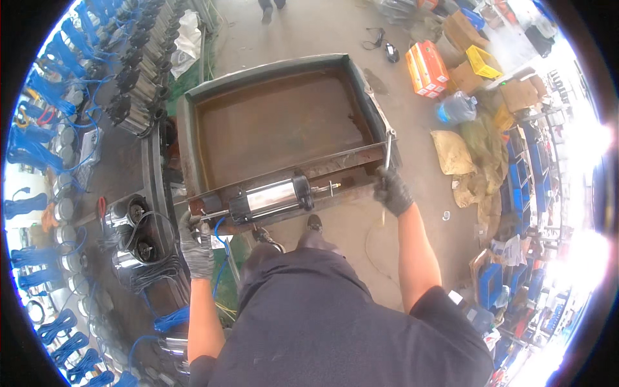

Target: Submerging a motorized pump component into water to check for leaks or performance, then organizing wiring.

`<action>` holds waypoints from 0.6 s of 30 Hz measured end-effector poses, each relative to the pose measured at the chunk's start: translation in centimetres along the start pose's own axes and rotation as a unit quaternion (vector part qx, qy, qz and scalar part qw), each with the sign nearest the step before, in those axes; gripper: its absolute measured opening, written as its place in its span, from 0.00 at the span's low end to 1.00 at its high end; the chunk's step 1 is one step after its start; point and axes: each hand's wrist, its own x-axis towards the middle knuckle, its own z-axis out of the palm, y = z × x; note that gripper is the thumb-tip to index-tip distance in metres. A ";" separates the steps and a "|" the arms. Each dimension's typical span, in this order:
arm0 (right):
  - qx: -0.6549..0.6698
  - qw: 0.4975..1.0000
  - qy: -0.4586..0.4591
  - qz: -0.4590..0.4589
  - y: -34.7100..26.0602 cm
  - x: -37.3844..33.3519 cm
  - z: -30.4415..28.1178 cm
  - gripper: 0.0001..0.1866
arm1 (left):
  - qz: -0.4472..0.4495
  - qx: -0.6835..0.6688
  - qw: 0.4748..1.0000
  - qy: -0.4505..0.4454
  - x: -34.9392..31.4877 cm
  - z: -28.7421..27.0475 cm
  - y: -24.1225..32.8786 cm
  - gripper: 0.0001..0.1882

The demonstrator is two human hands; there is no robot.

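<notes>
A shiny cylindrical pump or motor (271, 198) with black end caps lies across the near rim of a water-filled metal tank (186, 138). A short brass-tipped fitting (334, 187) sticks out of its right end. On the left, my left hand (196, 248), in a grey glove, is closed around the end of a thin metal rod (216, 214) that reaches the left cap. My right hand (393, 193), in a dark glove, is closed on an upright metal bar (388, 149) at the tank's right corner. The bar's lower end is hidden by the fingers.
Blue coiled cables (39, 148) and rows of metal cylinders (138, 97) stand on the left. Two more shiny motors (138, 251) sit nearer. To the right are orange-white boxes (427, 69), a large clear bottle (458, 108) and sacks (451, 152). A person's feet (266, 14) show at the top.
</notes>
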 end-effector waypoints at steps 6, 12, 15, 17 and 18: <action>-0.279 0.919 -0.194 -0.202 7.6 -6.6 13.9 0.13 | 0.020 -0.205 0.972 -0.110 0.0 4.6 10.9 0.31; -0.433 0.717 -0.316 -0.445 13.8 -6.3 22.5 0.21 | -0.057 -0.238 0.962 -0.118 0.3 6.3 13.6 0.24; -0.411 0.775 -0.384 -0.290 15.5 -6.3 23.8 0.22 | -0.120 -0.416 0.902 -0.006 1.7 5.4 10.2 0.14; -0.516 0.674 -0.311 -0.429 11.9 -7.9 24.4 0.20 | -0.221 -0.542 0.805 0.095 2.7 2.4 5.5 0.11; -0.542 0.664 -0.262 -0.444 9.9 -8.4 24.6 0.17 | -0.264 -0.544 0.786 0.128 3.4 1.0 3.3 0.12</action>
